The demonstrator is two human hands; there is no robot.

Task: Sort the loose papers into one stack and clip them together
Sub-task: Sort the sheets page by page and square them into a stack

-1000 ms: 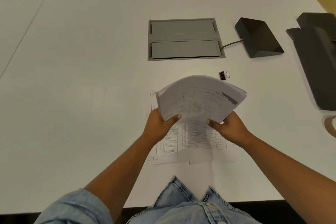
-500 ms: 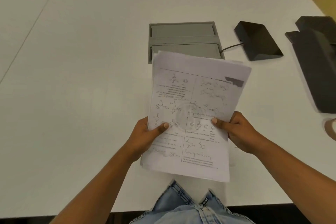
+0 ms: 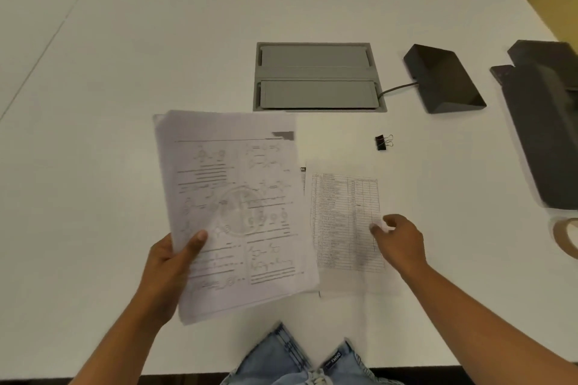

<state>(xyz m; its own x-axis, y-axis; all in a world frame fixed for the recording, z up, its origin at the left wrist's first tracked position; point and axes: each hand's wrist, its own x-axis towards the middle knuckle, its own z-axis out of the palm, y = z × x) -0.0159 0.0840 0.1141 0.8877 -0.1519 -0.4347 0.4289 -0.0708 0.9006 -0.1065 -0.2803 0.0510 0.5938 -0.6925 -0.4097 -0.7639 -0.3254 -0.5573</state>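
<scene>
left hand [image 3: 169, 266] thumb-pinching the gathered stack [image 3: 234, 212], keeping it clear | right hand [image 3: 398, 244] fingers bent on the table sheet [image 3: 347, 225], I'd say to grab it | binder clip [image 3: 383, 142] waiting just beyond

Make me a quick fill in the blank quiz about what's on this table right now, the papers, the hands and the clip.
1. The stack of papers is held by the ___ hand.
2. The right hand touches the sheet printed with a ___.
3. The black binder clip lies on the table, gripped by ___ hand.
4. The binder clip lies nearer the ___ hand.

Missing words: left; table; neither; right
</scene>
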